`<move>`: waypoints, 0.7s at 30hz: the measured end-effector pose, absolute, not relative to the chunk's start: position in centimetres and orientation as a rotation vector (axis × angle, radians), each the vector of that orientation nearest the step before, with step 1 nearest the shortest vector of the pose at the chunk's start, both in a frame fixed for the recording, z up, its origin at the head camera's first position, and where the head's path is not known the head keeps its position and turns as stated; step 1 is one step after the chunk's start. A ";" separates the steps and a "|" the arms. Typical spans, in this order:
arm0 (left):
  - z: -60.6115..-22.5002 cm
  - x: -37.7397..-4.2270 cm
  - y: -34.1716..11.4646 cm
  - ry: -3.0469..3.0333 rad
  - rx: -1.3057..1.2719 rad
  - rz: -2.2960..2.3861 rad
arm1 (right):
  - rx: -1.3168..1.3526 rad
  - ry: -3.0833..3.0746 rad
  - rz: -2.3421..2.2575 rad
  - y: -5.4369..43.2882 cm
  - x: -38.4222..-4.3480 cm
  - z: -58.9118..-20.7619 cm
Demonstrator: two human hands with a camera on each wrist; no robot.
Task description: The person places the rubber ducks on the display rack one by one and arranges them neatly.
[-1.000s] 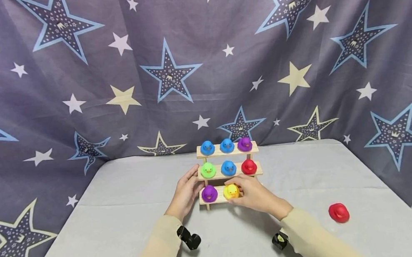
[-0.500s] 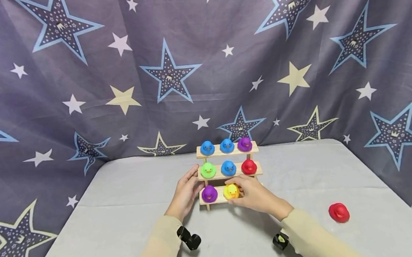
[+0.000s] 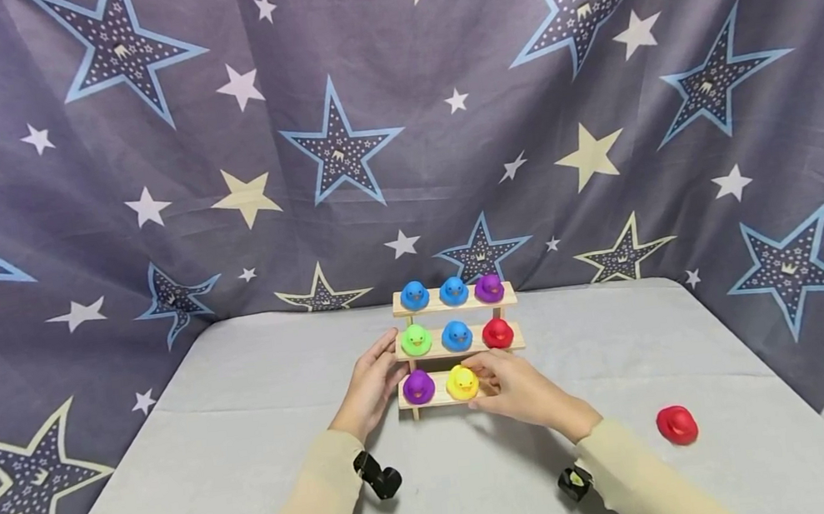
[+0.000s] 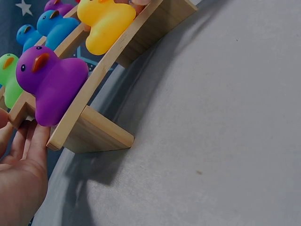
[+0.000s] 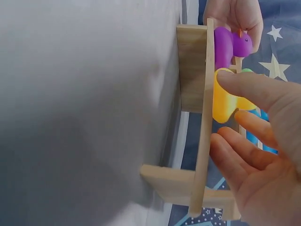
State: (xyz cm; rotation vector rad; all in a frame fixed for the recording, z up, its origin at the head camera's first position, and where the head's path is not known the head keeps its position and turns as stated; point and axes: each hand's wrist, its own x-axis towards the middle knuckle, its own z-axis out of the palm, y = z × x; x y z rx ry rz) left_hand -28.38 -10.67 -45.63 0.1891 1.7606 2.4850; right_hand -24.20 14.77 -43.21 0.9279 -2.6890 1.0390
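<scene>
A small three-tier wooden shelf (image 3: 442, 394) carries rubber ducks. On its bottom tier sit a purple duck (image 3: 418, 387) at the left and a yellow duck (image 3: 461, 382) in the middle. My right hand (image 3: 518, 388) is at the yellow duck's right side with its fingers spread; in the right wrist view the thumb (image 5: 249, 84) overlaps that duck (image 5: 223, 106). My left hand (image 3: 371, 387) rests against the shelf's left end. The left wrist view shows its fingers (image 4: 37, 146) extended beside the purple duck (image 4: 61, 84), touching the wood.
Higher up, a green duck (image 3: 417, 340), blue ducks (image 3: 457, 336), a red duck (image 3: 498, 333) and a purple duck (image 3: 489, 288) fill the upper tiers. Another red duck (image 3: 677, 425) lies on the table at the right. A star-patterned curtain (image 3: 368, 127) hangs behind.
My right hand has shifted slightly right, its fingers loosening from the yellow duck, which stays put on the bottom tier. My left hand has kept its place.
</scene>
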 end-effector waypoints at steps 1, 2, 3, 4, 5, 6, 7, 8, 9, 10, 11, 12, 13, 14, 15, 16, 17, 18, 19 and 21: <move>-45.6 -28.4 -10.7 1.761 0.189 2.484 | 0.927 -2.690 1.029 14.9 -24.2 -43.2; -45.7 -28.4 -10.7 1.761 0.188 2.484 | 0.929 -2.687 1.023 15.1 -24.1 -43.2; -45.7 -28.4 -10.7 1.760 0.186 2.483 | 0.930 -2.682 1.014 15.3 -24.0 -43.2; -45.7 -28.4 -10.7 1.760 0.184 2.483 | 0.925 -2.681 1.001 15.5 -24.0 -43.2; -45.7 -28.4 -10.7 1.760 0.186 2.483 | 0.914 -2.685 0.983 15.7 -23.9 -43.1; -45.7 -28.5 -10.7 1.759 0.185 2.484 | 0.902 -2.694 0.977 15.9 -23.8 -43.1; -45.7 -28.5 -10.7 1.760 0.179 2.483 | 0.896 -2.701 0.963 16.2 -23.7 -43.0; -45.8 -28.5 -10.7 1.761 0.177 2.482 | 0.888 -2.706 0.946 16.4 -23.6 -43.0; -45.8 -28.5 -10.7 1.762 0.177 2.483 | 0.880 -2.710 0.925 16.7 -23.5 -43.0; -45.8 -28.5 -10.7 1.760 0.171 2.485 | 0.873 -2.713 0.907 17.0 -23.4 -43.0; -45.8 -28.5 -10.7 1.759 0.170 2.486 | 0.874 -2.711 0.897 17.4 -23.3 -43.0; -45.7 -28.4 -10.7 1.759 0.166 2.487 | 0.877 -2.704 0.895 17.7 -23.3 -43.0; -45.7 -28.4 -10.6 1.762 0.172 2.485 | 0.880 -2.696 0.885 18.1 -23.2 -43.1; -45.7 -28.4 -10.7 1.763 0.180 2.485 | 0.885 -2.687 0.883 18.5 -23.1 -43.1; -45.7 -28.4 -10.7 1.758 0.175 2.489 | 0.888 -2.680 0.884 18.8 -23.0 -43.1; -45.7 -28.4 -10.7 1.756 0.175 2.489 | 0.892 -2.673 0.885 19.2 -23.0 -43.1; -45.7 -28.5 -10.7 1.760 0.177 2.487 | 0.895 -2.668 0.891 19.6 -22.9 -43.1; -45.7 -28.5 -10.7 1.764 0.178 2.484 | 0.894 -2.665 0.898 20.0 -22.9 -43.1; -45.7 -28.5 -10.7 1.764 0.175 2.483 | 0.896 -2.663 0.897 20.4 -22.8 -43.1; -45.7 -28.5 -10.7 1.760 0.162 2.485 | 0.885 -2.665 0.895 21.1 -22.7 -43.0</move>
